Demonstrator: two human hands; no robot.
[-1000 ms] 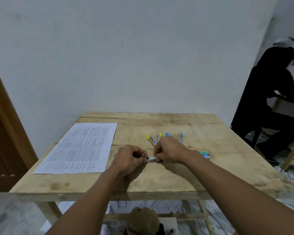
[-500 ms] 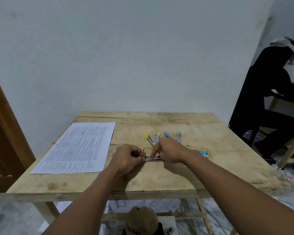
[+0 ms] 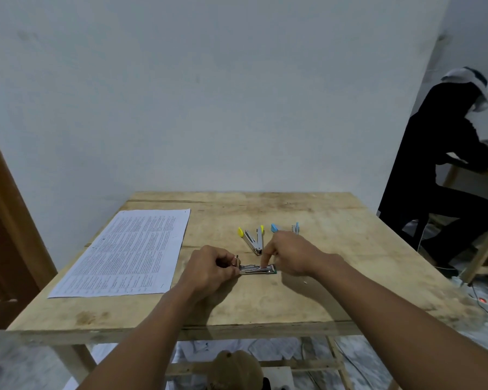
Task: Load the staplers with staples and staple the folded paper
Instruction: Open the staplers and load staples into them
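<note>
Staplers: three; yellow stapler (image 3: 251,239), blue stapler (image 3: 275,228), green stapler (image 3: 255,269).
Paper (image 3: 124,251): one sheet, near left edge.
Left hand (image 3: 209,267): grips green stapler's end.
Right hand (image 3: 293,256): pinches its tray.

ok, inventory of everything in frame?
plywood table: 1, pale brown, centre
printed paper sheet: 1, white, flat on table's left
opened metal stapler: 1, silver, green end, table's near centre
yellow-tipped open stapler: 1, silver, just behind it
blue-tipped open stapler: 1, silver, right of yellow one, partly hidden
person in black clothes: 1, far right
brown cap: 1, below table's near edge
left hand: 1, grip on opened metal stapler's left end
right hand: 1, fingertips on its right part; pinch unclear
</note>
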